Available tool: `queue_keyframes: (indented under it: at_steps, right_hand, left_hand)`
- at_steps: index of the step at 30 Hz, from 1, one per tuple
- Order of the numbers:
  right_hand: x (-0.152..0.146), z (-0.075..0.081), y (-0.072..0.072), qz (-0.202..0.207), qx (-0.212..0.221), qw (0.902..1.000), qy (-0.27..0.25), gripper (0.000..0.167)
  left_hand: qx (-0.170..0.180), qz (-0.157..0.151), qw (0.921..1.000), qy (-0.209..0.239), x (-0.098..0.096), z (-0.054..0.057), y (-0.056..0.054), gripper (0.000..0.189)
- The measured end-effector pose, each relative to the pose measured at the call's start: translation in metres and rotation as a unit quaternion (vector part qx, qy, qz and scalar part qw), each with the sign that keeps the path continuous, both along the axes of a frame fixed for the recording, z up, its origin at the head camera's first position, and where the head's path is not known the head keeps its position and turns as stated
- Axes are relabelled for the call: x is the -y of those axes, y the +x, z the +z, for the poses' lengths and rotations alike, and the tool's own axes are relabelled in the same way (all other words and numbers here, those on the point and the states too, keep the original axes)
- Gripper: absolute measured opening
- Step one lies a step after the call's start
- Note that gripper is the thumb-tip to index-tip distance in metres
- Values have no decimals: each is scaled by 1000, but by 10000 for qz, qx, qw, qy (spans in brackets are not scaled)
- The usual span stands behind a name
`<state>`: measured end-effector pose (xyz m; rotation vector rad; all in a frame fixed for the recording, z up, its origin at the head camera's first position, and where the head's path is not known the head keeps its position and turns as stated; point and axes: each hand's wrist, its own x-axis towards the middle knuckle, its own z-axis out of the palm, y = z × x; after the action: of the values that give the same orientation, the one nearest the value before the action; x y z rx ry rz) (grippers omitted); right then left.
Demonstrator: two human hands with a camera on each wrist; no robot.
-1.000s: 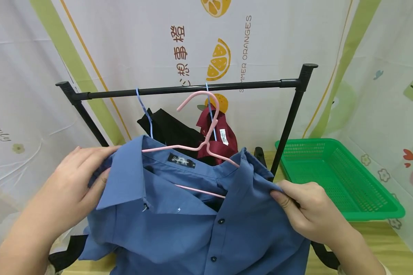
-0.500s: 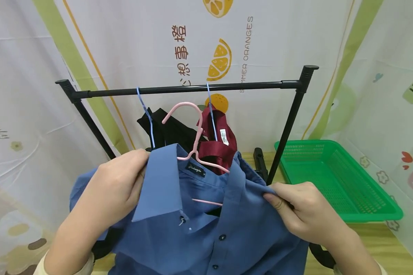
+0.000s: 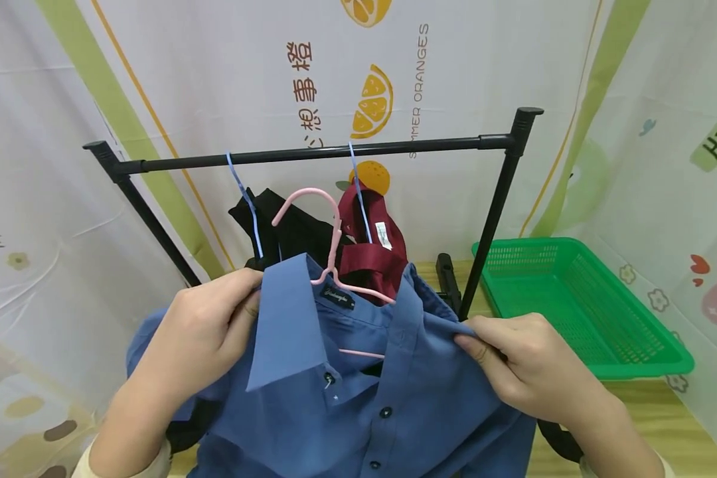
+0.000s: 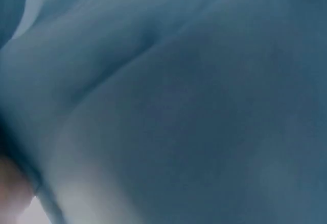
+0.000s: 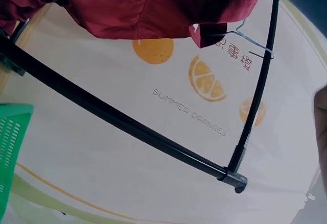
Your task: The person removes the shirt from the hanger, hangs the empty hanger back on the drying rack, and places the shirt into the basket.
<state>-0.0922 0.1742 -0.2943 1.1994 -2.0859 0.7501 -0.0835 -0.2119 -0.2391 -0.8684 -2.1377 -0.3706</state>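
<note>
A blue button shirt [image 3: 430,398] with a dark neck label hangs between both hands in the head view. Inside its collar sits a pink hanger [image 3: 336,247], its hook pointing up and free of the rail. My left hand [image 3: 200,332] grips the shirt at the shoulder beside the collar, fingertips partly hidden behind the cloth. On the other shoulder, my right hand [image 3: 520,358] pinches the fabric between thumb and fingers. Blue cloth [image 4: 179,106] fills the left wrist view, blurred.
Behind the shirt stands a black clothes rack [image 3: 299,155]. A black garment [image 3: 293,219] and a dark red garment [image 3: 373,265] hang there on blue hangers. To the right, a green basket [image 3: 579,312] rests on the yellowish tabletop [image 3: 651,425]. A printed curtain [image 3: 454,66] lines the back.
My left hand has moved right and inward, bringing its shoulder of the shirt closer to the hanger's neck. The pink hook has dropped lower and shifted left. My right hand keeps its pinch.
</note>
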Motion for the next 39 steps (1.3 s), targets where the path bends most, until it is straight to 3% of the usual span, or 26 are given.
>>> queue_keyframes:
  at_steps: [6,12,21,31,39]
  right_hand:
    - [7,0,2,-603,-599,9957,360,41]
    - [16,6,5,-945,-708,9910,625,45]
    - [18,4,5,-1014,-691,9900,691,45]
    - [27,5,5,-980,-629,9901,787,46]
    - [33,1,4,-1041,-711,9887,817,46]
  left_hand:
    - [-241,-51,9991,342,-3,-8,-2,18]
    - [-238,-21,9979,609,-3,-15,0,20]
    - [-90,-90,9985,532,-6,-17,-2,16]
    - [-165,-198,9975,662,-9,-24,-1,21]
    - [-90,-351,9982,478,-16,-23,-3,22]
